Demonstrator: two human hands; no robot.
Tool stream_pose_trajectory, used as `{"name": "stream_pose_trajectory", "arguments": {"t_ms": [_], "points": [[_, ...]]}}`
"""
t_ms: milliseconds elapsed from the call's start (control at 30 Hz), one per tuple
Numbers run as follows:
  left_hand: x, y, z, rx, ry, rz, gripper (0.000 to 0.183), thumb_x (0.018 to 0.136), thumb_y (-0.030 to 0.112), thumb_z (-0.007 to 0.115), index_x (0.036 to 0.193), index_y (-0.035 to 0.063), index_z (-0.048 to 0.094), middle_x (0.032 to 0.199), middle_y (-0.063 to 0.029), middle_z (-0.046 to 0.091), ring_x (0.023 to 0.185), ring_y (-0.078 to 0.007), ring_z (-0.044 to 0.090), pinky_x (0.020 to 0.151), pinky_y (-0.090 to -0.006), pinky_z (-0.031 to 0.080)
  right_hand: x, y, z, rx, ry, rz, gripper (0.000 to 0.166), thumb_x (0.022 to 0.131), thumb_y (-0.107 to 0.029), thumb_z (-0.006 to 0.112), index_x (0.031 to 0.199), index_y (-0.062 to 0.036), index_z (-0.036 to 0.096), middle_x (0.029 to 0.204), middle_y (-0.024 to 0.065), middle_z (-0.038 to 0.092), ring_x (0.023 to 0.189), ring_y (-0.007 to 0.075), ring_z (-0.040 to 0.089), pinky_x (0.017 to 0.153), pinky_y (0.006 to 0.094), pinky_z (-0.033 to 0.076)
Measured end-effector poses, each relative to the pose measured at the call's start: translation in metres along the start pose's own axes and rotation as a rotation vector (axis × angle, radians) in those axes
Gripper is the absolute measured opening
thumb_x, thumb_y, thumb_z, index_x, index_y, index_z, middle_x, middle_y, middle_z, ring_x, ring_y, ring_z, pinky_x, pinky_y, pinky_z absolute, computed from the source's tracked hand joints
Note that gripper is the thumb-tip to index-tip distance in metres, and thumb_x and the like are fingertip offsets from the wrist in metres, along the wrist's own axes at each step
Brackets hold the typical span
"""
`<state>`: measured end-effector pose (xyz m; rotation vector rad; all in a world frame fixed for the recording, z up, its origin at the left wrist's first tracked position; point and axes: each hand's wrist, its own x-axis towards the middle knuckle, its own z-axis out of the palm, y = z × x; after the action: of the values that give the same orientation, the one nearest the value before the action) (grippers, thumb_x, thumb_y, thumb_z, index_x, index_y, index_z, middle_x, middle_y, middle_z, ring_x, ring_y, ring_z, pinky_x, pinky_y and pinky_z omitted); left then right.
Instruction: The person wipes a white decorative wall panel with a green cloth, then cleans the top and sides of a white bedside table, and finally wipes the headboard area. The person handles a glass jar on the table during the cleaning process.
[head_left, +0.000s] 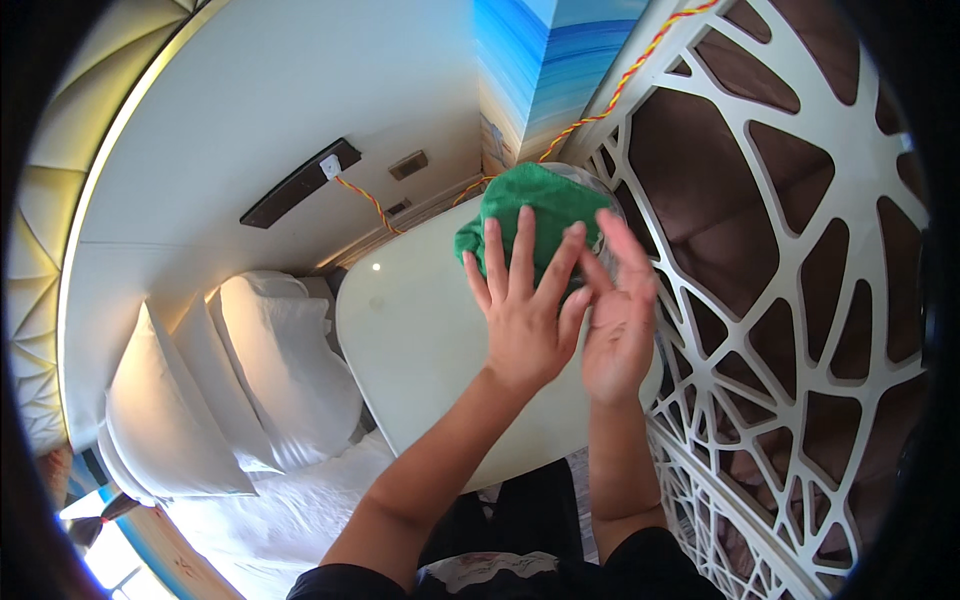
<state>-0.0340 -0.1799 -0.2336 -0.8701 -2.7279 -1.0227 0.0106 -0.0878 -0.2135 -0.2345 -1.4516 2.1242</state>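
A green cloth (536, 191) lies bunched at the far right corner of a glossy white table (420, 345). My left hand (525, 322) is over the cloth, back up, with its fingers spread across the near part. Just to its right, my right hand (621, 330) is turned with the palm facing left. Its fingers are raised and blurred by motion, close to the cloth's right edge. Behind and beside the cloth shows part of a clear or greyish item (581, 174); the cloth and hands hide most of it, so its kind is uncertain.
A white lattice screen (739, 330) borders the table's right side. Several white pillows (277, 360) stand on a bed (285, 517) at left. A twisted red-yellow cord (619, 90) runs down the corner; another cord leaves a plug (330, 166) on a dark wall strip (281, 199).
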Motion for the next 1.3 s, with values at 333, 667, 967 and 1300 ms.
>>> {"name": "stream_pose_trajectory", "arguments": {"t_ms": [333,667,967,1300], "points": [[0.072,-0.032,0.008,-0.027,0.093,0.017,0.041,0.090,0.031,0.069,0.129,0.0192,0.069,0.136,-0.0118,0.061,0.123,-0.0354,0.059,0.102,-0.0539,0.043,0.028,0.023,-0.014,-1.026,-0.031,-0.190,0.036,0.109,-0.018,0.041,0.138,-0.0043,0.059,0.148,0.0127,0.054,0.145,0.0341,0.042,0.120,0.0545,0.021],[0.104,-0.104,0.029,-1.192,-0.290,-0.695,0.046,0.097,0.033,0.063,0.126,-0.0025,0.069,0.115,-0.0084,0.071,0.103,-0.0162,0.065,0.093,-0.0280,0.049,0.033,0.026,-0.013,-1.208,-0.166,-0.120,0.041,0.110,-0.028,0.038,0.145,-0.0134,0.055,0.157,0.0069,0.046,0.152,0.0315,0.029,0.122,0.0540,0.006],[0.046,-0.131,0.083,-1.461,0.081,-0.830,0.045,0.100,0.036,0.055,0.127,0.0027,0.069,0.127,-0.0092,0.065,0.117,-0.0191,0.056,0.105,-0.0305,0.040,0.031,0.031,-0.006,-1.291,-0.171,-0.209,0.040,0.108,-0.023,0.039,0.142,-0.0098,0.058,0.155,0.0119,0.048,0.147,0.0376,0.034,0.120,0.0526,0.014],[-0.018,-0.053,0.103,-0.702,0.465,-0.632,0.052,0.109,0.027,0.040,0.156,0.0058,0.034,0.157,-0.0202,0.037,0.143,-0.0416,0.034,0.119,-0.0475,0.025,0.031,0.030,-0.011,-1.274,-0.168,-0.156,0.044,0.109,-0.031,0.038,0.144,-0.0117,0.057,0.158,0.0110,0.045,0.150,0.0366,0.030,0.121,0.0545,0.010]]}}
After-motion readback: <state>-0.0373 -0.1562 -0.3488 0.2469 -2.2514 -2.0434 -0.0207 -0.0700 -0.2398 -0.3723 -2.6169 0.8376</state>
